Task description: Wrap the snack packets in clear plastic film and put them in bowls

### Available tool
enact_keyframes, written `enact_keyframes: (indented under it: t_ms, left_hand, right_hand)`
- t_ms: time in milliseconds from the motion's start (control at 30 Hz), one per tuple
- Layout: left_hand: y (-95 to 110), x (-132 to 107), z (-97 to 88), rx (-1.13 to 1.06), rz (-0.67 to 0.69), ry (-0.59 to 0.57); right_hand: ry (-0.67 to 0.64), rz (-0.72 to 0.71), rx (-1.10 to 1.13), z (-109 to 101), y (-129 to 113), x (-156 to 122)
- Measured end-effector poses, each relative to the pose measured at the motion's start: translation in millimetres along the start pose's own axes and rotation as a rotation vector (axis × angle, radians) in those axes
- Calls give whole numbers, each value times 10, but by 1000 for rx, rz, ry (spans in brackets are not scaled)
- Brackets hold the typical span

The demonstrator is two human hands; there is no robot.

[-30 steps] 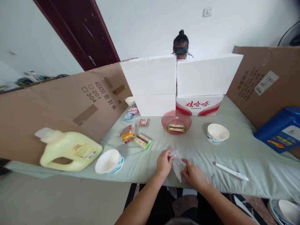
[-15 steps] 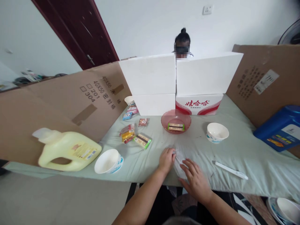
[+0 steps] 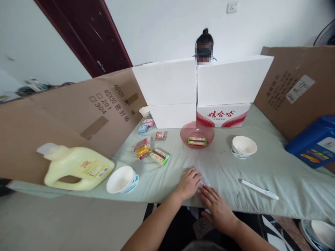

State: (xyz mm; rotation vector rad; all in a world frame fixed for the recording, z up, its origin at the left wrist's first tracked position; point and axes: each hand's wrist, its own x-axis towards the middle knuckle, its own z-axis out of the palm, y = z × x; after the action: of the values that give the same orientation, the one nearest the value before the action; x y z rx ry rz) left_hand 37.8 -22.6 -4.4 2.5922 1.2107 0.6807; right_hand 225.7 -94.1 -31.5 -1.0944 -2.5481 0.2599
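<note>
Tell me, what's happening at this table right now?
A person has both bare hands at a piece of clear plastic near the table's front edge. The left hand is curled over it; the right hand lies flatter, fingertips by its lower end, though their exact contact is unclear. Beyond them, a translucent pink bowl holds a wrapped snack bar. Another person is behind the white boxes.

2 bare forearms (image 3: pixel 154 222) angled inward, left hand (image 3: pixel 189 183) curled — palm down, right hand (image 3: pixel 216 206) flatter — close beside
</note>
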Motion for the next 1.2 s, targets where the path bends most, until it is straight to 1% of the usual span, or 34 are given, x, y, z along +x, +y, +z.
enact_keyframes:
  t_ms: [67, 167, 233, 333, 400, 467, 533, 600, 667, 733, 800, 867, 933, 1033, 1100, 1200]
  left_hand:
    - [-12, -43, 45, -29, -61, 20]
    - [-52, -77, 66, -88, -50, 27]
    - [-66, -83, 53, -125, -31, 27]
    - [-67, -85, 23, -179, -4, 11]
    - [-73, -88, 13, -221, 25, -10]
    - [-93, -94, 19, -265, 52, -26]
    - [-122, -105, 40, -316, 70, -33]
    - [-154, -124, 69, -379, 46, -10]
    - [-182, -149, 101, -449, -40, 41]
    - [-204, -175, 127, -516, -147, 97]
    - [-217, -195, 137, -572, -207, 130]
    - [-217, -198, 126, -593, -215, 154]
    - [-202, -180, 97, -557, -176, 165]
    - [-159, -126, 61, -375, -116, 182]
    - [-131, -92, 60, -214, -150, 215]
    - [-114, -71, 90, -45, -266, 265]
  right_hand:
    - [20, 20, 66, -82, 52, -9]
    - [76, 52, 97, -180, 116, -17]
    - [100, 19, 83, -213, 123, -12]
    - [120, -82, 73, -243, 81, 24]
    - [103, -136, 102, -275, 44, 76]
    - [55, -135, 149, -317, 33, 161]
    - [0, -72, 185, -356, 64, 283]
    - [-47, 64, 193, -376, 139, 439]
    - [-74, 212, 179, -371, 238, 611]
    - [-83, 318, 155, -342, 334, 774]
    - [-91, 354, 128, -292, 401, 901]
    - [-109, 382, 95, -229, 426, 983]
    - [-120, 411, 55, -159, 411, 1021]
    - [-111, 441, 3, -72, 349, 1024]
    - [-84, 439, -11, -42, 309, 1009]
    - [-22, 423, -7, -41, 286, 981]
